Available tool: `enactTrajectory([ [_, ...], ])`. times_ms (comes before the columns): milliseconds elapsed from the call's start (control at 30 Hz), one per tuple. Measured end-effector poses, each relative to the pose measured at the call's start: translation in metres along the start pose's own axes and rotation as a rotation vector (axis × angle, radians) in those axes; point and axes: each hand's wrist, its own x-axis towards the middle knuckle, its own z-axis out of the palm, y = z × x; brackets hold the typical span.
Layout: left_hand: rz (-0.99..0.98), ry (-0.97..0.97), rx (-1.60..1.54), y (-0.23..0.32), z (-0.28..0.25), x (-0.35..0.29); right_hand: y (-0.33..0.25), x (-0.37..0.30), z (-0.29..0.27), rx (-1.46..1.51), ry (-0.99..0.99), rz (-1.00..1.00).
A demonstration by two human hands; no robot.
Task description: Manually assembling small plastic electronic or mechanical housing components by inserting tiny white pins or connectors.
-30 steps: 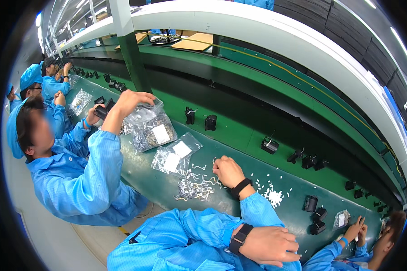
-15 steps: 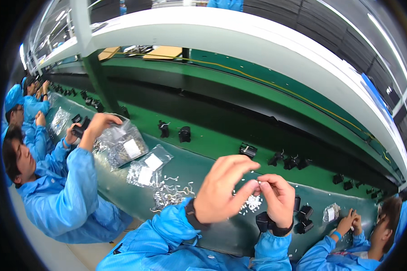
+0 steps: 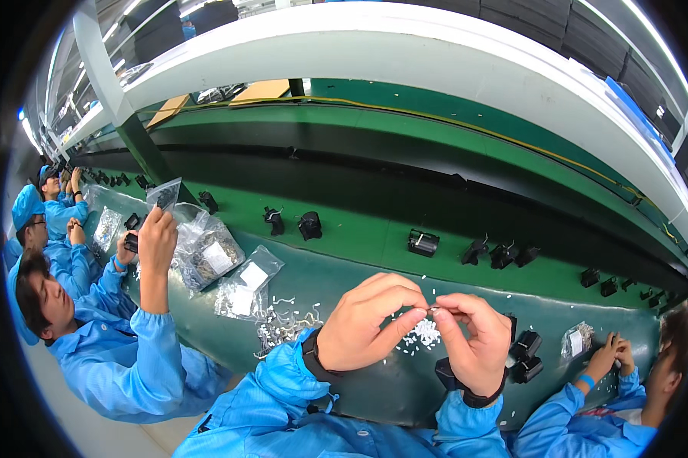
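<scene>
Above the bench, my left hand and my right hand meet with thumbs and forefingers pinched together. Between their tips is something tiny that I cannot make out. Beneath them lies a pile of small white pieces, partly hidden by my fingers. Left of my left wrist spreads a heap of thin bent pieces with white ends. Beside my right wrist are black moulded parts, and another black part shows partly behind that wrist.
Clear bags of small parts lie on the green bench to the left. Black parts stand along a green ledge. A white shelf beam spans overhead. Co-workers in blue sit left and right.
My left hand has come down and closed its fingertips against my right hand's. The co-worker at left has raised a small clear bag. The whole view has shifted slightly.
</scene>
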Motion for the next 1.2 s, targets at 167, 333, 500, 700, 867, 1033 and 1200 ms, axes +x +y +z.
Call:
enactTrajectory([
  [167, -0.015, -0.022, 0.002, 0.001, 0.002, -0.002, -0.001, 0.002, 0.009, -0.036, 0.066, -0.012],
  [333, 0.0, 0.064, 0.005, -0.001, 0.009, -0.003, -0.003, 0.005, 0.011, -0.118, 0.074, -0.032],
  [500, 0.105, 0.101, 0.101, -0.002, 0.013, 0.0, 0.007, 0.007, 0.008, -0.039, 0.03, -0.059],
  [700, 0.101, 0.12, 0.096, -0.001, 0.012, -0.001, 0.011, 0.007, 0.013, 0.177, 0.054, 0.131],
  [867, 0.014, 0.145, 0.029, -0.004, 0.0, -0.001, 0.032, 0.019, 0.01, -0.067, -0.14, 0.127],
  [1033, -0.129, 0.114, -0.207, -0.011, -0.006, -0.005, 0.091, 0.025, 0.021, -0.521, -0.549, 0.144],
  [1200, -0.305, 0.112, -0.601, -0.023, -0.001, -0.006, 0.112, 0.021, 0.018, -0.465, -0.507, 0.053],
])
